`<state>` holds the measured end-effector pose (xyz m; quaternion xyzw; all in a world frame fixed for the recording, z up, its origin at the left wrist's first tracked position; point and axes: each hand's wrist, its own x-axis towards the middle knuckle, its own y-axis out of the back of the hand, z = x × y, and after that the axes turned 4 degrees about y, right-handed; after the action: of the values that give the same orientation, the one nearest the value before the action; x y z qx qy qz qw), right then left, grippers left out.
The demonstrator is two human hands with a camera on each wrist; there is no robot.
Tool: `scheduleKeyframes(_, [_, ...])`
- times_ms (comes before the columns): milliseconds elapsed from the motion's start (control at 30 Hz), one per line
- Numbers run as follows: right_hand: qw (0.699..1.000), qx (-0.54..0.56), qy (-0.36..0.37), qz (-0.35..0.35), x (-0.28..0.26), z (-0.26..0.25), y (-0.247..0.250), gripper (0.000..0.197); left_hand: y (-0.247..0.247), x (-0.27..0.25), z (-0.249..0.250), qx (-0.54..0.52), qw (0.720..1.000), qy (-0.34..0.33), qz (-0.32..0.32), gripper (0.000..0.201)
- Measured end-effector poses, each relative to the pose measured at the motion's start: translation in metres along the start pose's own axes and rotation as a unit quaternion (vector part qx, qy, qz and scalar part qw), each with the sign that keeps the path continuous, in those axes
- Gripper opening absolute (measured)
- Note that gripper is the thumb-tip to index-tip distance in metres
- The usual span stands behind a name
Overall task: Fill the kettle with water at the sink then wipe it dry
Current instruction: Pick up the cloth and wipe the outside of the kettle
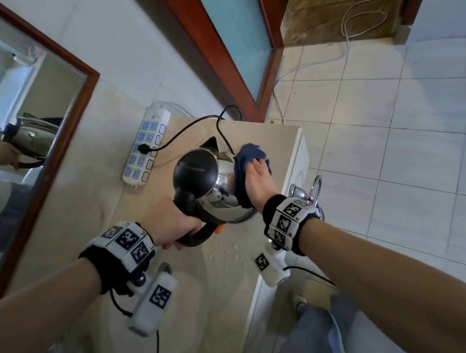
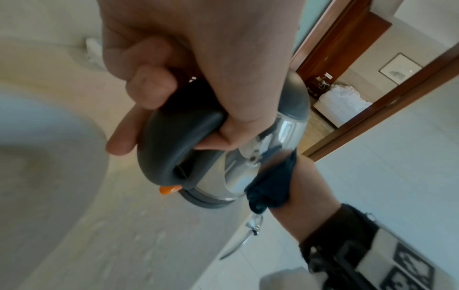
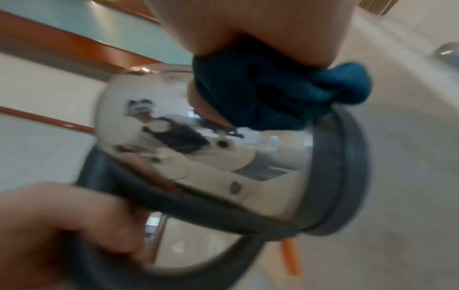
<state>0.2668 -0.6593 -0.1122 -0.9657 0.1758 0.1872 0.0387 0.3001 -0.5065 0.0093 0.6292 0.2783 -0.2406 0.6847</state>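
A steel kettle with a black lid is held tilted above the beige counter. My left hand grips its black loop handle, fingers curled round it; an orange switch sticks out below the handle. My right hand holds a bunched blue cloth against the kettle's right side. In the right wrist view the cloth lies under the palm against the shiny kettle wall, near the grey bottom rim.
A white power strip with a black plug and cord lies on the counter by the wall. A chrome faucet stands behind my right wrist. The sink basin is below my left wrist. A mirror hangs at left. Water drops dot the counter.
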Motion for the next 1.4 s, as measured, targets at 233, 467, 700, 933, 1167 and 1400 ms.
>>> scheduleKeyframes(233, [0.969, -0.079, 0.224, 0.074, -0.042, 0.012, -0.022, 0.043, -0.021, -0.011, 0.011, -0.115, 0.993, 0.028, 0.013, 0.015])
scheduleKeyframes(467, [0.987, -0.080, 0.129, 0.048, -0.031, 0.014, -0.020, 0.035, -0.030, -0.010, 0.017, -0.179, 0.983, 0.039, 0.008, 0.031])
scheduleKeyframes(700, [0.989, -0.076, 0.117, 0.039, -0.046, 0.035, -0.002, 0.038, -0.035, -0.026, 0.017, -0.179, 0.983, 0.018, 0.035, 0.033])
scheduleKeyframes(933, [0.979, -0.202, 0.008, 0.011, -0.014, 0.024, 0.030, 0.029, -0.023, -0.006, 0.004, -0.126, 0.990, 0.039, 0.043, 0.028])
scheduleKeyframes(1167, [0.976, -0.217, 0.024, 0.003, -0.037, -0.008, 0.066, 0.034, -0.029, -0.001, 0.000, -0.113, 0.984, 0.043, 0.130, 0.036])
scheduleKeyframes(1400, [0.958, -0.243, 0.144, -0.038, -0.054, -0.105, 0.073, 0.020, -0.011, -0.027, -0.019, 0.017, 0.991, 0.023, 0.127, 0.097])
